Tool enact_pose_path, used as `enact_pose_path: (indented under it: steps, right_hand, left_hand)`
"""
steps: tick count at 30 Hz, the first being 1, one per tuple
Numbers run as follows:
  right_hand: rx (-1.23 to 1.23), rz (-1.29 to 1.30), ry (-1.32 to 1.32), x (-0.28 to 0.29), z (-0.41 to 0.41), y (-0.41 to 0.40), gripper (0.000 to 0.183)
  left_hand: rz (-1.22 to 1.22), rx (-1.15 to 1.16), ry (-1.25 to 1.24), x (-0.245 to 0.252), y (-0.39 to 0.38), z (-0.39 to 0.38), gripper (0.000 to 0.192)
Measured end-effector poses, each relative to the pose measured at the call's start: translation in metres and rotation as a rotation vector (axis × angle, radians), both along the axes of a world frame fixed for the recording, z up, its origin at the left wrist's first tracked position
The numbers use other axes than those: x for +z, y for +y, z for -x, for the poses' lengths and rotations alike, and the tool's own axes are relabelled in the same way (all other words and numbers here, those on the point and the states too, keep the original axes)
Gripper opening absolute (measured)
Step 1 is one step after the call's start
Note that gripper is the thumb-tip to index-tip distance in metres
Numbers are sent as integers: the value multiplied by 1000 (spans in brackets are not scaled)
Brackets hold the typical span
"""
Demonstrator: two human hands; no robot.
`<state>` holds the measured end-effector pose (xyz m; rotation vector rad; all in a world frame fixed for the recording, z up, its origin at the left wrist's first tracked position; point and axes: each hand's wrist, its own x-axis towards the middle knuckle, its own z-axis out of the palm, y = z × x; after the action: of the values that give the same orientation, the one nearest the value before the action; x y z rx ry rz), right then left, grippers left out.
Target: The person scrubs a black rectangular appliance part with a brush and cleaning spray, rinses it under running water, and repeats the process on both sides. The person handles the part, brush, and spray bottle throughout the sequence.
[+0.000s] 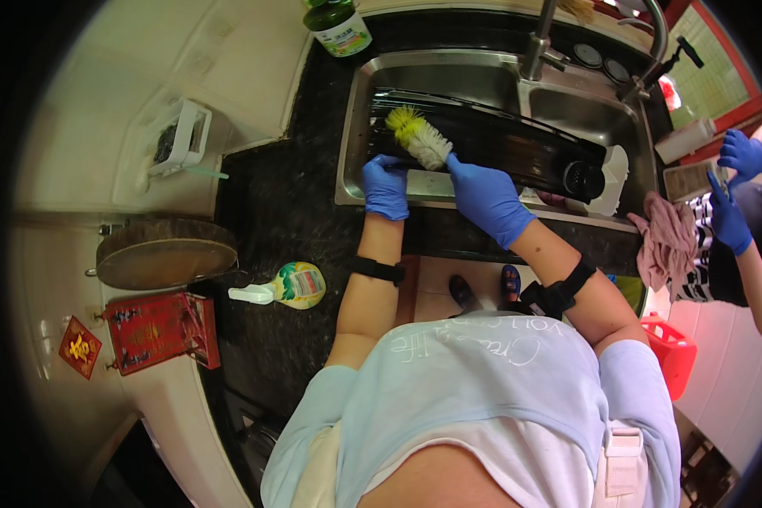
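In a blue glove, my left hand point(385, 188) grips the near left edge of a long black panel point(501, 143) that lies tilted over a two-bowl steel sink point(349, 152). My right hand point(487, 198), also gloved in blue, holds a bottle brush point(420, 138) with yellow and white bristles. The bristles lie against the panel's left part; the brush handle is mostly hidden by my hand. A round black mesh part point(576, 178) sits at the panel's right end, beside a white plastic piece point(611, 181).
A spray bottle point(300, 286) lies on the black counter at left. A green bottle point(340, 28) stands behind the sink, near the faucet point(538, 56). A pink cloth point(667, 238) hangs at right, where another person's gloved hands point(741, 155) are close by.
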<state>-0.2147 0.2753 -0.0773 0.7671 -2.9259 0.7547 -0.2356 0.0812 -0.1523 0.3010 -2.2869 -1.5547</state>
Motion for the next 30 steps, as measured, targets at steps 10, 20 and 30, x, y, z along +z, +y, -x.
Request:
enact_pose_path:
  steps: [10,20,30]
  right_hand:
    - [-561,-80,19,25,13,185,33]
    - [-284,-344,-345,-98,122,264,23]
    - [-461,565,-577,-73,148,189,35]
  left_hand:
    - [-511,-11,38,-13,-75,1,19]
    - [67,224,-60,34,-87,-24,26]
    - [-260,397,71,-5,-128,-47,24]
